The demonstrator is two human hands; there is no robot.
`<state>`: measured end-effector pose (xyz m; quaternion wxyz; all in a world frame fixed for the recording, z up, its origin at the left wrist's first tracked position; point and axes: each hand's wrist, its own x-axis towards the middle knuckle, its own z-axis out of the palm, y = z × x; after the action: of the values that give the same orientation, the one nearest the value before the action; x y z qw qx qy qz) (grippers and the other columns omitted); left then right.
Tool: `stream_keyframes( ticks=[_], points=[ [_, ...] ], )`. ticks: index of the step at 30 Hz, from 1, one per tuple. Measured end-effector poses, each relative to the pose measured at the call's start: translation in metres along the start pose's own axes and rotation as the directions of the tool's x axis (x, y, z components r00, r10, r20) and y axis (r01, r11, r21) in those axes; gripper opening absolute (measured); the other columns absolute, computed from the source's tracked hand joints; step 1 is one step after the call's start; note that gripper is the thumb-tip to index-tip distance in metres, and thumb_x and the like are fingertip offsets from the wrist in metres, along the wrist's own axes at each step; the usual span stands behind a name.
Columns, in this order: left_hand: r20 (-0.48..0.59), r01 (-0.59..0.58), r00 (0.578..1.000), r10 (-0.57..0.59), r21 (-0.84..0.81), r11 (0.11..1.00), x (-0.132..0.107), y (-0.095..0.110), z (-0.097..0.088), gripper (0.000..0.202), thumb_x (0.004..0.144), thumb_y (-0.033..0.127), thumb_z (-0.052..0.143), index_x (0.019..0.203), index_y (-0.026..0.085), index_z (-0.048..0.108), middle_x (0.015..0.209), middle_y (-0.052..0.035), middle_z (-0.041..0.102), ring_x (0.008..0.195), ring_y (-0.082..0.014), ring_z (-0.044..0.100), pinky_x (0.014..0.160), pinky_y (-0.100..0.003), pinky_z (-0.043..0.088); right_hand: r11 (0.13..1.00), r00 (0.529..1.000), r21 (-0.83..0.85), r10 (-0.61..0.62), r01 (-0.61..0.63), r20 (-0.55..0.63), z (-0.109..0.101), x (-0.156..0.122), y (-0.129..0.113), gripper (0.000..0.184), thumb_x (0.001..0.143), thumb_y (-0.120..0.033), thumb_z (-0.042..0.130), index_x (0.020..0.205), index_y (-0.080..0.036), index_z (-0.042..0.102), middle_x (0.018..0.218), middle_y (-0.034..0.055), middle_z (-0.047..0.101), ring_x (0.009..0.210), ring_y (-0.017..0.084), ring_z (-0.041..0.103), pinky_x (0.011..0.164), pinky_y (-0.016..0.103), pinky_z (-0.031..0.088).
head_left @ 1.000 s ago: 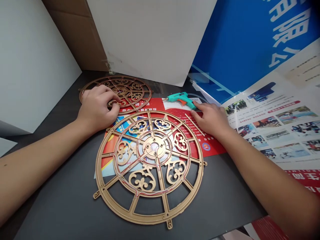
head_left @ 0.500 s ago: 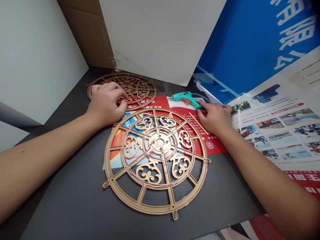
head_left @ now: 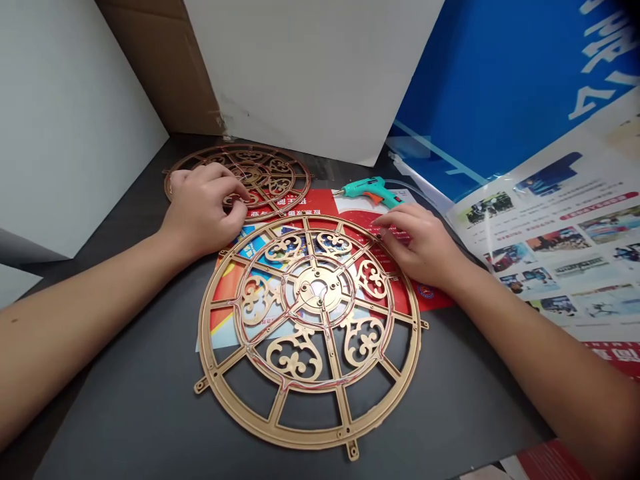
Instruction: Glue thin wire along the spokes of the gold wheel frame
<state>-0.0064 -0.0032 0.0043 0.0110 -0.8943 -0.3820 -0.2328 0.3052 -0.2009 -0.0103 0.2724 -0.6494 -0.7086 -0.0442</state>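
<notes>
A gold fretwork wheel (head_left: pixel 315 287) lies flat on the table, with thin reddish lines along its inner ring. My right hand (head_left: pixel 417 243) rests its curled fingers at the wheel's upper right rim, and whatever lies under them is hidden. Behind it sits a darker bronze wheel (head_left: pixel 280 163), partly covered by my left hand (head_left: pixel 203 208). The left fingertips pinch at the near part of that wheel. A teal glue gun (head_left: pixel 370 190) lies beyond my right fingers, apart from them.
A red printed sheet (head_left: pixel 320 203) lies under the gold wheel on a black tabletop (head_left: pixel 125 380). A glossy photo poster (head_left: pixel 550 247) covers the right side. White boards (head_left: pixel 300 67), cardboard (head_left: pixel 155 67) and a blue board (head_left: pixel 490 87) stand behind.
My right hand has moved left from beside the glue gun onto the gold wheel's rim, and the thin stick by it no longer shows. My left hand stays at the bronze wheel.
</notes>
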Motion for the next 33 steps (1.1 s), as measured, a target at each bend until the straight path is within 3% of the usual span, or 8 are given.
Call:
stream_keyframes(
  ticks=[3,6,11,14,21,26,33],
  points=[
    [-0.009,-0.001,1.000,0.001,-0.011,1.000,0.001,0.000,0.000,0.026,0.103,0.037,0.047,0.094,0.023,0.067,0.118,-0.0069,0.071,0.123,-0.0283,0.065,0.116,-0.054,0.040,0.999,0.994,-0.005,0.052,-0.052,0.093,-0.003,-0.002,-0.003,0.029,0.104,-0.038,0.057,0.120,-0.025,0.076,0.115,0.0136,0.077,0.113,0.034,0.068,0.101,0.055,0.050],
    [-0.010,0.001,1.000,-0.001,-0.018,1.000,0.001,-0.001,0.000,0.024,0.101,0.038,0.049,0.094,0.023,0.067,0.116,-0.0059,0.070,0.122,-0.0275,0.065,0.117,-0.053,0.040,0.995,0.980,-0.020,0.100,-0.098,0.172,-0.006,-0.003,-0.006,0.032,0.104,-0.042,0.057,0.120,-0.025,0.078,0.119,0.0144,0.075,0.117,0.035,0.066,0.101,0.056,0.048],
    [-0.010,0.000,1.000,0.000,-0.018,1.000,0.002,-0.002,0.000,0.029,0.101,0.040,0.047,0.093,0.022,0.068,0.119,-0.0089,0.071,0.124,-0.0297,0.066,0.117,-0.054,0.039,0.979,0.960,-0.100,0.194,-0.177,0.202,-0.007,-0.001,-0.011,0.045,0.104,-0.045,0.052,0.134,-0.021,0.077,0.131,0.0177,0.070,0.126,0.040,0.059,0.107,0.060,0.046],
    [0.002,-0.002,1.000,0.002,-0.017,1.000,0.003,0.000,0.000,0.027,0.100,0.040,0.049,0.093,0.023,0.068,0.118,-0.0079,0.072,0.121,-0.0286,0.066,0.113,-0.052,0.041,0.971,0.949,-0.151,0.217,-0.185,0.228,-0.007,-0.002,-0.013,0.048,0.105,-0.043,0.046,0.133,-0.021,0.077,0.131,0.0182,0.069,0.126,0.042,0.056,0.107,0.063,0.045],
    [0.009,-0.014,1.000,0.014,-0.039,0.999,0.003,-0.002,0.001,0.027,0.099,0.035,0.052,0.095,0.020,0.074,0.120,-0.0083,0.073,0.120,-0.0276,0.067,0.114,-0.051,0.043,0.976,0.959,-0.156,0.184,-0.152,0.218,-0.005,-0.003,-0.013,0.033,0.098,-0.034,0.055,0.120,-0.022,0.076,0.128,0.0156,0.069,0.125,0.040,0.056,0.106,0.060,0.046],
    [-0.024,-0.021,1.000,0.020,-0.068,0.997,0.007,-0.008,0.006,0.032,0.099,0.027,0.047,0.094,0.016,0.077,0.115,-0.0123,0.075,0.111,-0.0262,0.069,0.104,-0.046,0.049,0.987,0.975,-0.114,0.136,-0.117,0.177,-0.008,-0.002,-0.010,0.021,0.098,-0.028,0.054,0.109,-0.019,0.070,0.120,0.0165,0.067,0.116,0.035,0.062,0.103,0.052,0.050],
    [-0.017,-0.066,0.998,0.065,-0.089,0.994,0.007,-0.009,0.004,0.035,0.100,0.023,0.045,0.093,0.013,0.078,0.114,-0.0141,0.076,0.109,-0.0255,0.069,0.104,-0.045,0.050,0.987,0.980,-0.011,0.161,-0.160,0.119,-0.014,-0.003,-0.003,0.019,0.098,-0.033,0.053,0.106,-0.020,0.064,0.104,0.0132,0.069,0.092,0.027,0.065,0.080,0.041,0.052]
  ],
)
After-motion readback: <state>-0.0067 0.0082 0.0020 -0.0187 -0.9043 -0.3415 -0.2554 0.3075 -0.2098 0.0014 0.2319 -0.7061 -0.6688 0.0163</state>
